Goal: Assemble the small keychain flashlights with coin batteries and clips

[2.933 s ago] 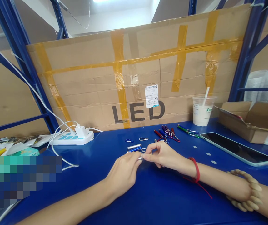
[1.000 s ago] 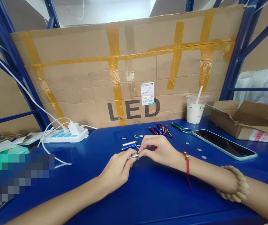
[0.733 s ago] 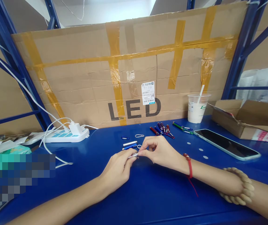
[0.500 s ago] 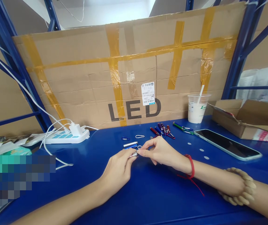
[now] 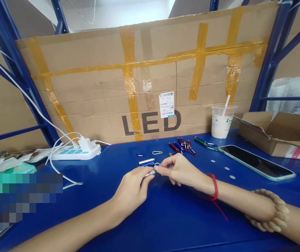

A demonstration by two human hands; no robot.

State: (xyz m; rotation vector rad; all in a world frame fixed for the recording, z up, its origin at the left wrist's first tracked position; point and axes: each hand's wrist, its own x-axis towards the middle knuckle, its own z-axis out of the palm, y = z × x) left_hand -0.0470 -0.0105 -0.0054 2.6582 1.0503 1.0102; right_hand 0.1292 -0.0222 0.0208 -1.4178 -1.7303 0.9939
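My left hand (image 5: 132, 185) is closed around a small silvery cylinder (image 5: 150, 173), whose end sticks out past the thumb and forefinger. Close against that end, the thumb and forefinger of my right hand (image 5: 177, 169) are pinched together; what lies between them is too small to make out. Just beyond the fingers lie a silver tube (image 5: 147, 161) and a blue tube (image 5: 148, 164), side by side. A pale metal loop (image 5: 157, 163) shows partly behind my right fingertips. Farther back are a blue carabiner (image 5: 141, 154) and a silver carabiner (image 5: 157, 152).
Several red and blue penlights with carabiners (image 5: 183, 145) lie behind my right hand, beside a green one (image 5: 202, 142). To the right are small pale discs (image 5: 227, 168), a phone (image 5: 256, 162), a drink cup (image 5: 220, 122) and a cardboard box (image 5: 278, 150). A power strip (image 5: 73, 153) stands left.
My right fingertips have drawn slightly away from the end of the silvery cylinder, showing more of it. My left hand keeps its hold. The whole view has shifted slightly.
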